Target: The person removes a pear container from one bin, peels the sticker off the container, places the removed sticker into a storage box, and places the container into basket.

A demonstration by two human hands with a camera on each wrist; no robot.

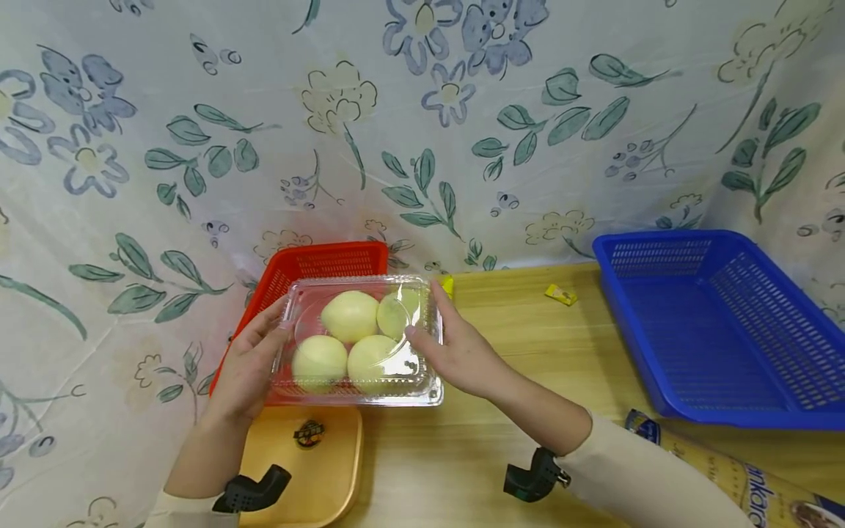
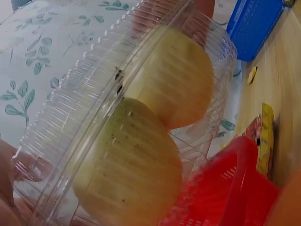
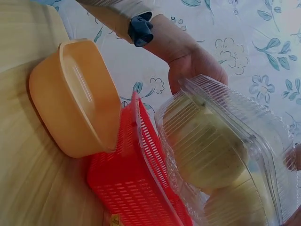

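Note:
A clear plastic clamshell box (image 1: 359, 341) with its lid closed holds several pale yellow-green round fruits (image 1: 350, 315). Both hands hold it in the air just above the near part of a red mesh basket (image 1: 317, 260). My left hand (image 1: 247, 363) grips the box's left side with the thumb on the lid. My right hand (image 1: 455, 345) grips its right side, fingers along the lid edge. In the left wrist view the box (image 2: 94, 94) and fruit (image 2: 131, 165) fill the frame. The right wrist view shows the box (image 3: 263, 136) with the left hand (image 3: 193, 61) behind it.
An orange plastic tub (image 1: 310, 462) sits on the wooden table in front of the red basket. A blue mesh basket (image 1: 719, 323) stands at the right. A small yellow wrapper (image 1: 560, 295) lies near the back, and a printed package (image 1: 739, 477) lies at the bottom right. A floral cloth hangs behind.

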